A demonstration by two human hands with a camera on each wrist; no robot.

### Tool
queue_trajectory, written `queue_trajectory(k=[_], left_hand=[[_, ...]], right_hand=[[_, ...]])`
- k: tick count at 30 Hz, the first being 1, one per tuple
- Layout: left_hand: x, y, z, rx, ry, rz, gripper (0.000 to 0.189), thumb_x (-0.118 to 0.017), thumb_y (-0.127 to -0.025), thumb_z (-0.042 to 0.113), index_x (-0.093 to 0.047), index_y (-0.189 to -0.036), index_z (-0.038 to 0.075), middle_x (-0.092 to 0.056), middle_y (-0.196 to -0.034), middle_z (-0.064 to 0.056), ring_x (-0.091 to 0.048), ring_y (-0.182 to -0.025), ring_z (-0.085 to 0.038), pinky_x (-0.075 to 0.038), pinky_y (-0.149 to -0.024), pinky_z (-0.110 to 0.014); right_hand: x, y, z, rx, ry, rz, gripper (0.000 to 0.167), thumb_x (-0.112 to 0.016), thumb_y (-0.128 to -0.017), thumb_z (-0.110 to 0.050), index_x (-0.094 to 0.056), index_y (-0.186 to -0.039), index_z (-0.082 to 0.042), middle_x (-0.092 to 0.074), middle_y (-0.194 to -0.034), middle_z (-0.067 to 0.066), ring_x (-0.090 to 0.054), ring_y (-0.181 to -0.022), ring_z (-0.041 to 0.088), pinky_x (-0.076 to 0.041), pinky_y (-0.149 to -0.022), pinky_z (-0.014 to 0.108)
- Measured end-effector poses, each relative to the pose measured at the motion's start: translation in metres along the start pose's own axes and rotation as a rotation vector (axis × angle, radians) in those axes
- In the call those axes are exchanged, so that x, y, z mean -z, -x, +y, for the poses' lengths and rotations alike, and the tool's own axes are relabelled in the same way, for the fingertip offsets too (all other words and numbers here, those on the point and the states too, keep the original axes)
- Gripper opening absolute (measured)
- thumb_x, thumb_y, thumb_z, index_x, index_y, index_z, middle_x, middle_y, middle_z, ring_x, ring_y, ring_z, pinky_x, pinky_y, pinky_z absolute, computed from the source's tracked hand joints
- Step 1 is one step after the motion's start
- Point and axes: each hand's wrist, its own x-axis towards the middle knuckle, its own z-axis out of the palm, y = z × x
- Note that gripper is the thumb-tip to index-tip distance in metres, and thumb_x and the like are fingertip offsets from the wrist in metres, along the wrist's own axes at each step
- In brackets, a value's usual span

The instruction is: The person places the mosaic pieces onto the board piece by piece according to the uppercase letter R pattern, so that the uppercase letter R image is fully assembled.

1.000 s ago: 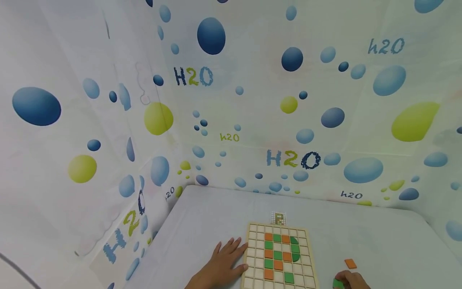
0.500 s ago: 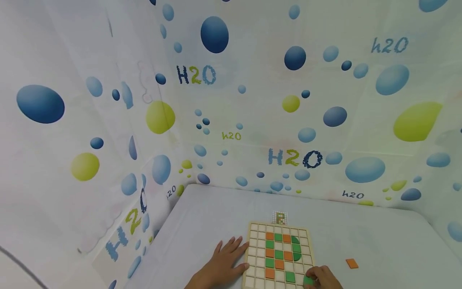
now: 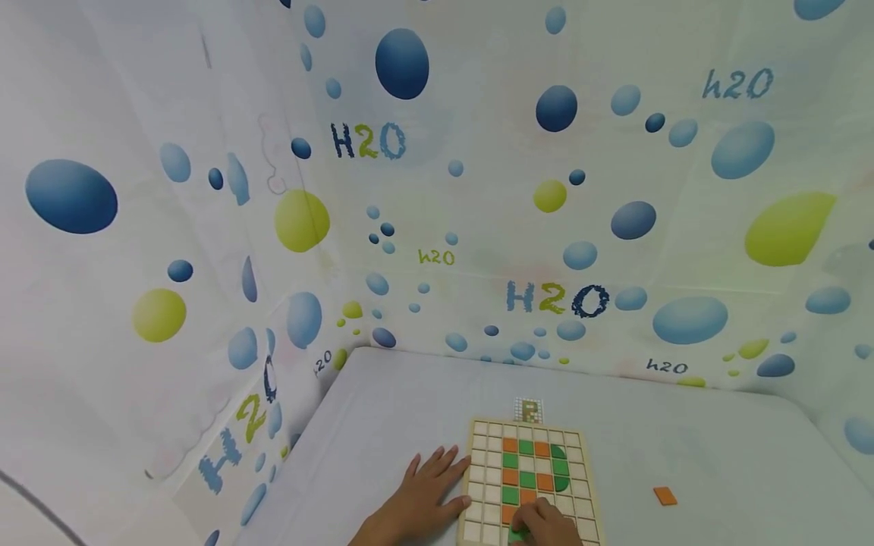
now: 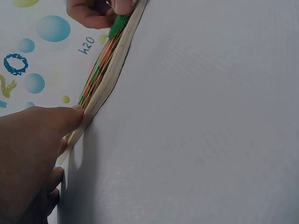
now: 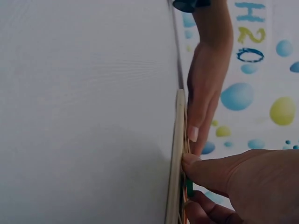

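A wooden grid board (image 3: 592, 489) lies on the white-covered table, with orange and green tiles set among its pale squares. Along its left edge rests my left hand (image 3: 423, 497), fingers spread, thumb touching the rim. My right hand (image 3: 546, 525) is over the board's lower part, pinching a green tile (image 3: 517, 535) between thumb and fingers. The left wrist view catches that green tile (image 4: 117, 27) tilted against the board. From the right wrist, the thumb and fingers are seen close to the board's face. Several lower squares are hidden beneath the right hand.
One loose orange tile (image 3: 665, 496) lies on the table right of the board. A small printed card (image 3: 529, 410) with a pattern of coloured squares touches or nearly touches the board's far edge. Bubble-printed sheets (image 3: 478, 189) enclose the table behind and at the left.
My right hand has carried the green tile leftward from the table beside the orange tile, across the board's right edge, to its lower part. The left hand has stayed in place.
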Motion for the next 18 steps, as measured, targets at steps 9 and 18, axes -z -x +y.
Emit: queue_trajectory(k=[9,18], left_hand=[[-0.0009,0.002,-0.0046,-0.025,0.024,0.005,0.067,-0.05,-0.106,0.061,-0.04,-0.165,0.03,-0.032,-0.173,-0.006,-0.027,-0.16,-0.037,-0.017,-0.121,-0.073],[-0.0013,0.0022,-0.0054,-0.042,0.019,0.014,0.067,-0.049,-0.107,0.061,-0.039,-0.165,0.029,-0.033,-0.173,-0.006,-0.028,-0.159,-0.038,-0.018,-0.12,-0.075]], right_hand=[[-0.0072,0.0034,-0.0025,0.046,-0.017,0.028,0.029,-0.082,-0.089,-0.05,-0.063,-0.085,-0.029,-0.046,-0.081,-0.019,-0.031,-0.066,-0.011,-0.033,-0.052,0.021],[-0.0103,0.0013,0.0014,0.166,-0.102,0.055,0.019,-0.083,-0.091,-0.034,-0.069,-0.086,-0.022,-0.056,-0.083,-0.011,-0.044,-0.071,-0.009,-0.039,-0.054,0.017]])
